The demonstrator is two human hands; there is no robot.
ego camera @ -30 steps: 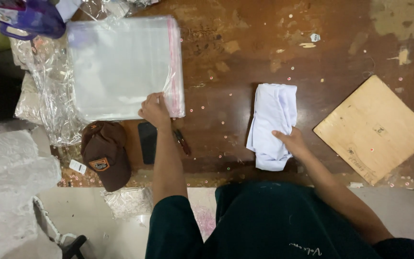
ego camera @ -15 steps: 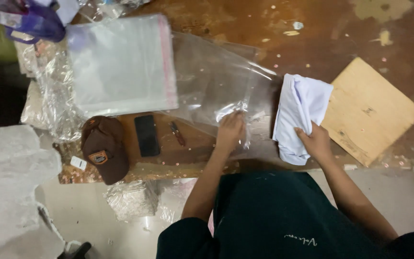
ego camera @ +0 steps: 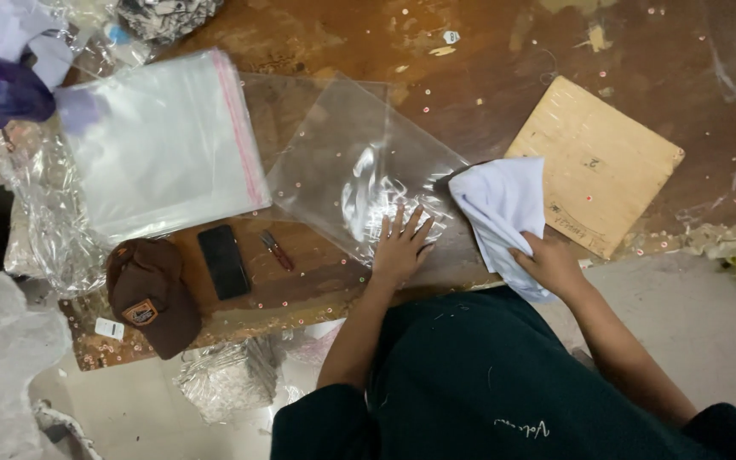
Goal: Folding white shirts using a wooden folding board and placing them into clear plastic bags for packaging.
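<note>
The left hand point(ego camera: 400, 247) lies flat with its fingers spread wide on a clear plastic bag point(ego camera: 359, 170), pressing the near edge of the bag against the brown worktable point(ego camera: 385, 43). The bag lies flat and skewed on the table: its long axis runs from the far left, by the stack, towards the near right, and its near-right end points at the garment. The right hand point(ego camera: 547, 264) is closed around the near end of a folded white garment point(ego camera: 504, 209), which is gripped between thumb and fingers. The garment's long axis runs roughly away from the person, leaning a little to the left, so that its far end touches or overlaps the bag's right-hand end (whether it has entered the bag I cannot tell). Its right side rests on a square wooden board point(ego camera: 602, 162), which lies turned cornerwise on the table.

To the left of the bag lies a stack of clear bags with a pink sealing strip point(ego camera: 159, 140). Nearer the person, well left of the left hand, lie a brown cap point(ego camera: 151, 298), a black phone point(ego camera: 223, 261) and a small pair of snips point(ego camera: 277, 251).
</note>
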